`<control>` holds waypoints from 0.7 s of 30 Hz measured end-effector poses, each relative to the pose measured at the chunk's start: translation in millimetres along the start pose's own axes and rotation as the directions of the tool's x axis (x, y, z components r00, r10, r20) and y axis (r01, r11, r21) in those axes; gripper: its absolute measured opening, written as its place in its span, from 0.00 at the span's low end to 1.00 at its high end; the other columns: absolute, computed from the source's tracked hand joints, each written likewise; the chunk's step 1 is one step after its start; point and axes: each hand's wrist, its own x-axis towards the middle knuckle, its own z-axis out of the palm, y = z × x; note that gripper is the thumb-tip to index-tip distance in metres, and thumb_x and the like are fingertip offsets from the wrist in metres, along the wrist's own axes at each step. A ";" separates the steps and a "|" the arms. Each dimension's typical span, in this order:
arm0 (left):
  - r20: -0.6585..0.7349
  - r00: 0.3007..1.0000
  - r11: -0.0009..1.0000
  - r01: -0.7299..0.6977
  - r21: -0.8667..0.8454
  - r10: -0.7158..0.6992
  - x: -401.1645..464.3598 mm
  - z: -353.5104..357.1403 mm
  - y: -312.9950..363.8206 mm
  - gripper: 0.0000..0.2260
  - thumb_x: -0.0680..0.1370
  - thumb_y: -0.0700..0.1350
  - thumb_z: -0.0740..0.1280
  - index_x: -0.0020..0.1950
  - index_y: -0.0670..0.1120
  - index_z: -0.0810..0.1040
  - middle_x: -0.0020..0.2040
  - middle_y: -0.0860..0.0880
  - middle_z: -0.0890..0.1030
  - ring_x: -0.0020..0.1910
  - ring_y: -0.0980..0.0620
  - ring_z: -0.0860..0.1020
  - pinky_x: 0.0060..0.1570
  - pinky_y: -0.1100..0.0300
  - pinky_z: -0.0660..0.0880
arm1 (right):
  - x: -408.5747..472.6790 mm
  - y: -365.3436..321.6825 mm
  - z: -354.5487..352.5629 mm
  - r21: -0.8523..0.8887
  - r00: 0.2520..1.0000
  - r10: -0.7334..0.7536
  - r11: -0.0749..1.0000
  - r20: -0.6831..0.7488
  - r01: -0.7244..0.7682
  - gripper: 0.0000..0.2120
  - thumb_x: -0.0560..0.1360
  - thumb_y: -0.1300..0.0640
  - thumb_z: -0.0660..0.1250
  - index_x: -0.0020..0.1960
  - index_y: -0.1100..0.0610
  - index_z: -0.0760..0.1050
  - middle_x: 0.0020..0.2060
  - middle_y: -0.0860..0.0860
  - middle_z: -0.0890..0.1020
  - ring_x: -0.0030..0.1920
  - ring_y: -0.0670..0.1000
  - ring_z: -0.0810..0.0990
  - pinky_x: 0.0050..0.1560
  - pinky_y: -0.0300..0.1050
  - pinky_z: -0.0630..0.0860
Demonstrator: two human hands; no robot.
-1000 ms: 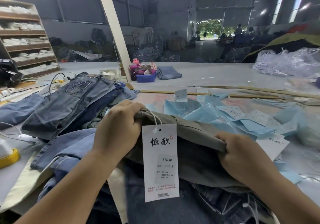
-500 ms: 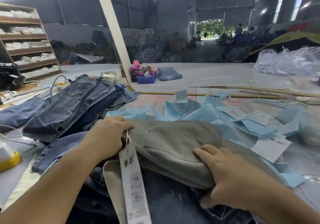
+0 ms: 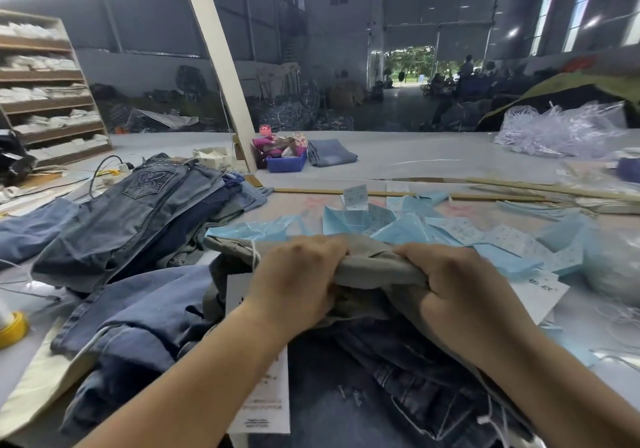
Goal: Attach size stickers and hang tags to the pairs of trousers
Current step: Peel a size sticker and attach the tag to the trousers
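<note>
Seen from the head camera, both hands are at the middle of the picture, close together, on a pair of grey-khaki trousers (image 3: 374, 267). The left hand (image 3: 298, 281) has its fingers curled over a bunched fold of the cloth and grips it. The right hand (image 3: 464, 291) does the same just beside it at 3 o'clock, with its fingers closed tightly into the same fold.

A white hang tag (image 3: 263, 399) hangs on a string from these trousers. It lies under the left forearm, toward 6 o'clock, and its print is too blurred to read.

The trousers lie on top of a heap of blue jeans (image 3: 145, 326) that fills the near part of the counter (image 3: 433, 160). At 10 o'clock from the hands there is a second stack of jeans (image 3: 138, 212), and the top pair shows a stitched back pocket.

At 2 o'clock, loose blue sheets and white paper tags (image 3: 467, 233) are spread on the counter, some touching the trousers.

At 12 o'clock, farther away, a blue tray (image 3: 287, 163) stands beside a folded pair of jeans (image 3: 332, 151). At 9 o'clock, at the picture's edge, lies a yellow tape roll (image 3: 12, 330).
</note>
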 end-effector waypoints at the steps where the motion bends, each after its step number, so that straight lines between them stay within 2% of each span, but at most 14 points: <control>1: -0.048 0.999 1.000 0.012 -0.017 -0.013 1.4 -2.4 -3.9 0.18 0.73 0.45 0.66 0.63 0.52 0.74 0.56 0.52 0.81 0.53 0.48 0.78 0.51 0.53 0.76 | -1.9 0.2 0.6 -0.002 1.000 -0.002 1.000 0.020 0.002 0.04 0.73 0.50 0.71 0.47 0.48 0.78 0.36 0.43 0.80 0.36 0.48 0.78 0.36 0.49 0.76; 3: -0.095 0.995 0.997 0.005 -0.076 -0.012 1.9 -6.0 -10.1 0.18 0.70 0.39 0.66 0.60 0.49 0.78 0.52 0.50 0.83 0.50 0.45 0.80 0.47 0.51 0.77 | -9.1 4.3 2.1 -0.004 0.993 0.033 0.999 0.114 -0.033 0.09 0.71 0.42 0.68 0.43 0.47 0.74 0.34 0.42 0.77 0.35 0.46 0.76 0.35 0.50 0.76; 4: -0.130 0.991 0.995 -0.010 -0.101 -0.003 0.9 -9.5 -11.6 0.19 0.69 0.37 0.67 0.59 0.48 0.80 0.50 0.48 0.84 0.49 0.43 0.81 0.45 0.49 0.79 | -12.3 6.6 2.2 -0.004 0.979 0.061 0.998 0.196 -0.061 0.11 0.69 0.40 0.68 0.44 0.45 0.72 0.36 0.40 0.77 0.37 0.46 0.76 0.37 0.48 0.76; 6: -0.214 0.977 0.988 -0.022 -0.156 -0.012 0.2 -15.7 -14.3 0.22 0.65 0.32 0.70 0.57 0.44 0.82 0.50 0.46 0.85 0.49 0.42 0.82 0.44 0.45 0.80 | -19.9 13.2 2.6 -0.004 0.920 0.128 0.991 0.372 -0.136 0.20 0.65 0.42 0.69 0.55 0.41 0.70 0.46 0.37 0.76 0.46 0.44 0.75 0.46 0.46 0.76; 7: -0.264 0.965 0.986 -0.030 -0.166 -0.015 0.2 -17.8 -15.3 0.22 0.64 0.31 0.70 0.57 0.44 0.82 0.50 0.46 0.85 0.49 0.42 0.83 0.45 0.45 0.80 | -24.0 15.9 4.3 0.004 0.909 0.147 0.987 0.391 -0.161 0.23 0.65 0.46 0.68 0.59 0.41 0.68 0.48 0.37 0.76 0.48 0.43 0.75 0.48 0.45 0.76; 8: -0.311 0.950 0.985 -0.035 -0.169 -0.020 0.3 -20.2 -15.2 0.23 0.64 0.31 0.71 0.57 0.44 0.82 0.51 0.47 0.85 0.50 0.43 0.82 0.46 0.46 0.80 | -27.3 16.8 5.2 -0.007 0.923 0.156 0.986 0.351 -0.164 0.22 0.66 0.50 0.68 0.59 0.42 0.69 0.47 0.38 0.77 0.47 0.44 0.76 0.46 0.45 0.76; 11: -0.416 0.909 0.987 -0.065 -0.144 -0.001 4.4 -27.1 -11.2 0.22 0.65 0.34 0.69 0.59 0.44 0.81 0.52 0.49 0.84 0.51 0.44 0.81 0.48 0.50 0.79 | -28.4 17.8 -0.5 -0.088 0.986 0.168 0.982 0.018 -0.166 0.14 0.67 0.58 0.74 0.48 0.46 0.74 0.34 0.43 0.79 0.34 0.50 0.78 0.33 0.48 0.75; 13: -0.380 0.925 0.994 -0.054 -0.098 0.012 5.1 -27.1 -11.1 0.22 0.64 0.36 0.72 0.58 0.45 0.80 0.51 0.49 0.84 0.50 0.44 0.81 0.48 0.51 0.78 | -26.5 22.9 -11.9 -0.080 0.965 0.192 0.975 -0.179 -0.209 0.15 0.63 0.57 0.79 0.45 0.50 0.77 0.31 0.47 0.80 0.31 0.54 0.78 0.29 0.50 0.75; 15: -0.246 0.968 0.999 -0.048 -0.017 0.042 2.4 -22.8 -14.8 0.22 0.64 0.40 0.75 0.58 0.45 0.80 0.50 0.48 0.84 0.48 0.44 0.81 0.49 0.49 0.78 | -24.6 30.5 -25.8 -0.078 0.923 0.218 0.964 -0.318 -0.254 0.18 0.59 0.62 0.80 0.45 0.52 0.78 0.31 0.50 0.82 0.31 0.57 0.79 0.28 0.49 0.75; 18: 0.060 0.998 0.995 0.020 0.094 -0.025 -3.2 -14.1 -17.2 0.23 0.68 0.51 0.72 0.62 0.52 0.75 0.52 0.52 0.82 0.51 0.46 0.79 0.57 0.51 0.72 | -27.9 35.0 -38.2 -0.097 0.884 0.228 0.952 -0.407 -0.290 0.18 0.58 0.66 0.75 0.45 0.51 0.78 0.31 0.52 0.82 0.32 0.59 0.79 0.30 0.49 0.75; 19: 0.104 0.993 0.990 0.045 0.132 -0.058 -5.0 -10.8 -16.9 0.21 0.69 0.52 0.70 0.62 0.55 0.74 0.53 0.54 0.81 0.52 0.48 0.78 0.57 0.53 0.71 | -31.5 34.0 -37.2 -0.101 0.885 0.251 0.945 -0.393 -0.312 0.18 0.58 0.65 0.74 0.44 0.51 0.78 0.31 0.52 0.82 0.32 0.59 0.79 0.30 0.49 0.74; 21: 0.077 0.995 0.983 0.050 0.178 -0.064 -6.0 -8.6 -13.3 0.15 0.70 0.48 0.69 0.56 0.54 0.76 0.48 0.54 0.81 0.48 0.48 0.79 0.53 0.54 0.71 | -40.9 31.7 -34.1 -0.109 0.898 0.315 0.926 -0.309 -0.362 0.17 0.58 0.63 0.76 0.44 0.51 0.77 0.31 0.52 0.82 0.31 0.60 0.79 0.28 0.50 0.74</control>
